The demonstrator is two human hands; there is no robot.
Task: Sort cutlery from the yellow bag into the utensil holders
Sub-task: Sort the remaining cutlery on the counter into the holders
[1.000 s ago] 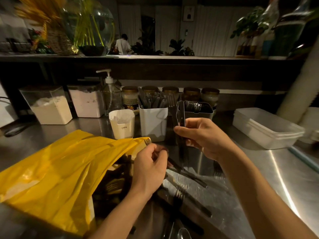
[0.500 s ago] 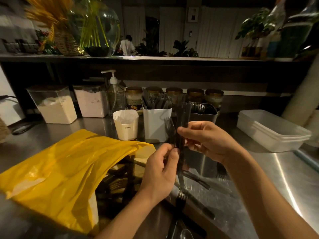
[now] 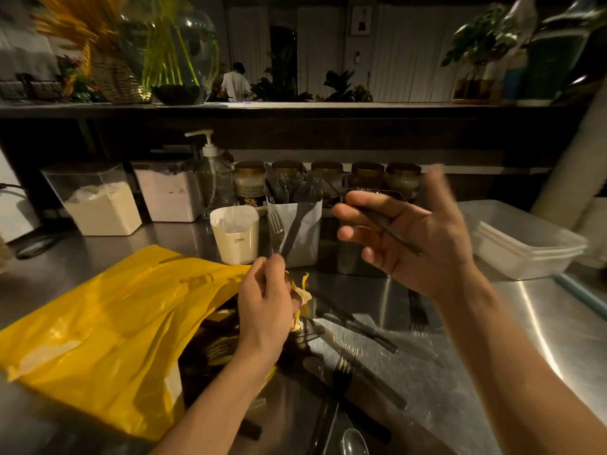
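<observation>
A person sorts black cutlery at a steel desk (image 3: 542, 323). The left hand (image 3: 266, 310) pinches a fork (image 3: 277, 229) by the foot of its handle, tines up, in front of the white holder (image 3: 312, 221) packed with forks. The right hand (image 3: 414, 238), blurred, hovers before the dark holder (image 3: 353, 261). A dark utensil (image 3: 389, 229) lies across its half-spread fingers, though whether they clasp it cannot be told. The yellow bag (image 3: 108, 323) lies open at left, with loose cutlery (image 3: 345, 359) spilling from its mouth onto the desk. The pieces look light, stiff and slick. They are probably best taken mid-handle, one at a time, and seem likely to skid on steel.
</observation>
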